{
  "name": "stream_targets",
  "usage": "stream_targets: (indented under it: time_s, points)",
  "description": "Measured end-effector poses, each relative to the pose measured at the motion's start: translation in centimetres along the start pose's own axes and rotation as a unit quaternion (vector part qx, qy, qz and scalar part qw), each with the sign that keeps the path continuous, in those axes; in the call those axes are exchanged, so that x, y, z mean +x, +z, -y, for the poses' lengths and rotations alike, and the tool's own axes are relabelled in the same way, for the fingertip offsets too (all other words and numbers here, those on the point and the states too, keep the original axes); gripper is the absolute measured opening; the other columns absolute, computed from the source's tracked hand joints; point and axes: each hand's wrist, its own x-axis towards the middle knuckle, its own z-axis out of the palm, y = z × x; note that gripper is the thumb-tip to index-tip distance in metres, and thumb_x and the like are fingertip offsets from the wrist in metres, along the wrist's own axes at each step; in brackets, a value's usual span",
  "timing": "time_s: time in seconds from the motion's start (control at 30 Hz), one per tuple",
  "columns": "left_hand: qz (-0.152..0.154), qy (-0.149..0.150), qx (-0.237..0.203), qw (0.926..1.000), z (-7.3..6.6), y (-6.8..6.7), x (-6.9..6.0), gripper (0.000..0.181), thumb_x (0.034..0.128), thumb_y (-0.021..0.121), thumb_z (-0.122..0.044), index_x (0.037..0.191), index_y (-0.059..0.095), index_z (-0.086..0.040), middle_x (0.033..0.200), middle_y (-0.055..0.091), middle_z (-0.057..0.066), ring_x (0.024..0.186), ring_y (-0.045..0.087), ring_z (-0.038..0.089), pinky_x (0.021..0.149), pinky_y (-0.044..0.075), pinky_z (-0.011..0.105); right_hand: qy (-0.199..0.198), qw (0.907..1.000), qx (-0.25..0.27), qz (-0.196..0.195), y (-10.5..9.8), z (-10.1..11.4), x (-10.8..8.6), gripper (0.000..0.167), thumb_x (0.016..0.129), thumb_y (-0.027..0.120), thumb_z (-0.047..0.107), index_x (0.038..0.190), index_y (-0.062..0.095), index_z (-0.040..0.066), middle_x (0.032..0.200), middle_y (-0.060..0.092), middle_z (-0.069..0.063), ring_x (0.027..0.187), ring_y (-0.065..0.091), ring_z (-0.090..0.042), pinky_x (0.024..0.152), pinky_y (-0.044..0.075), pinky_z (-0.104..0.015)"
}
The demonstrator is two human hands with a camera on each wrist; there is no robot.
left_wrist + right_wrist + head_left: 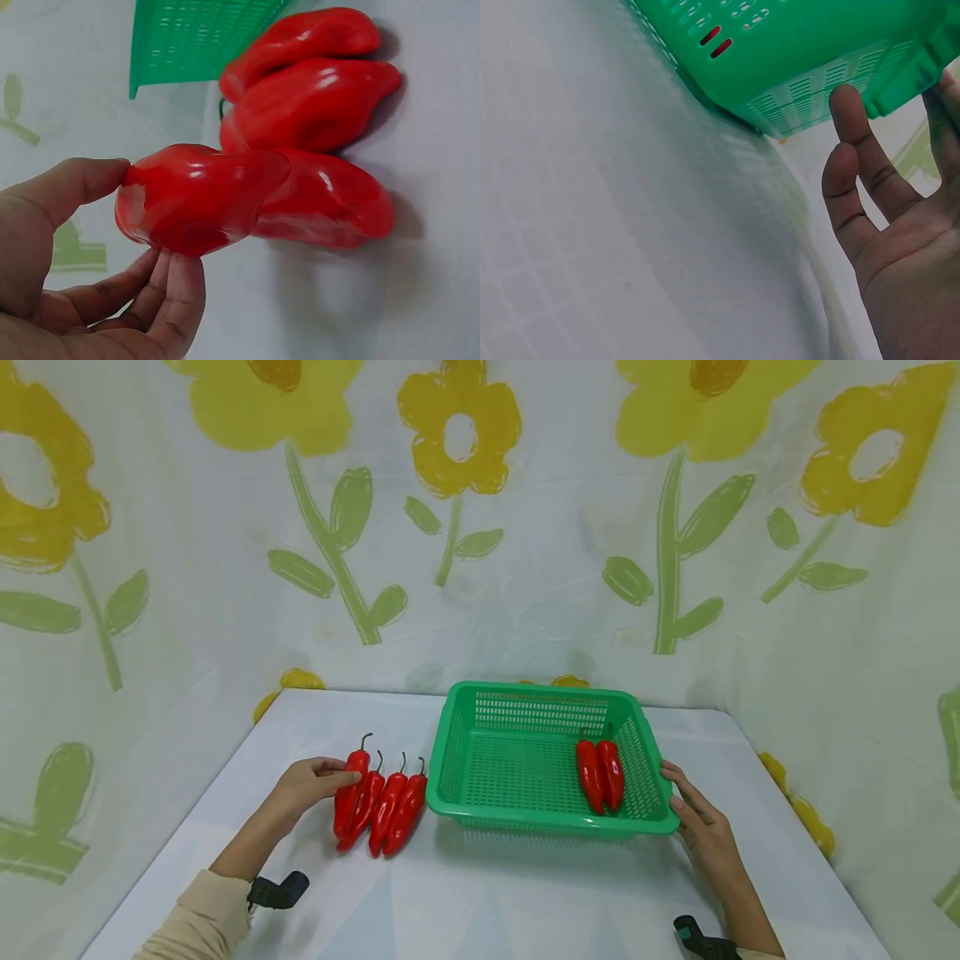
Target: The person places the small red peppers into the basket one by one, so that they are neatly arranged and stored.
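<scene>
At the left end of a row of red peppers, my left hand [311, 785] pinches one red pepper [347, 802] between thumb and fingers. In the left wrist view that pepper [196, 199] is held by its near end, overlapping another pepper [330, 199] on the table. Right of it in the head view lie several more peppers [387, 812]. Two red peppers [601, 775] rest inside the green basket [525, 817], at its right side. My right hand [705, 831] touches the basket's right rim, and in the right wrist view its fingers [847, 112] are extended beside the basket wall [810, 52].
A white table [480, 893] with pale blue triangle shapes lies under everything. Behind it and at both sides hangs a white cloth [525, 610] printed with yellow flowers and green leaves. Each wrist wears a black strap device [279, 891].
</scene>
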Motion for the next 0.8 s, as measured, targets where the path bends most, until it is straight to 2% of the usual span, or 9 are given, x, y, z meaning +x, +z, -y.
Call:
stream_targets:
  time_s: [0.27, 0.47, 0.8]
  points:
    - [0.009, 0.005, 0.000, 0.9999, -1.6, 0.2, 0.1, 0.065, 0.0888, 0.073, -0.037, 0.135, 0.052, 0.005, 0.130, 0.057, 0.025, 0.116, 0.055, 0.041, 0.095, 0.045, 0.066, -0.017, 0.9998, 0.009, 0.006, -0.1, -0.5, 0.0, 0.045, 0.108, 0.044, 0.011, 0.152, 0.038, 0.000, 0.161, 0.031, -0.002, 0.142, 0.032, 0.000, 0.099, 0.045, -0.018]
    - [0.014, 0.009, -0.009, 0.9998, -2.4, 0.6, -0.1, 0.065, 0.0875, 0.075, -0.035, 0.135, 0.052, 0.004, 0.130, 0.056, 0.024, 0.117, 0.054, 0.041, 0.096, 0.048, 0.063, -0.020, 0.9996, 0.014, 0.017, -0.1, -0.7, 0.0, 0.045, 0.108, 0.043, 0.009, 0.152, 0.037, -0.001, 0.161, 0.031, 0.000, 0.141, 0.033, 0.002, 0.099, 0.045, -0.019]
    - [0.038, 0.030, -0.045, 0.9978, -5.1, 1.5, 0.3, 0.065, 0.0873, 0.076, -0.033, 0.136, 0.051, 0.003, 0.132, 0.056, 0.022, 0.121, 0.052, 0.039, 0.099, 0.049, 0.057, -0.022, 0.9995, 0.016, 0.015, -0.3, -0.4, 0.0, 0.046, 0.108, 0.043, 0.010, 0.152, 0.036, -0.001, 0.161, 0.030, 0.000, 0.142, 0.032, 0.000, 0.098, 0.046, -0.018]
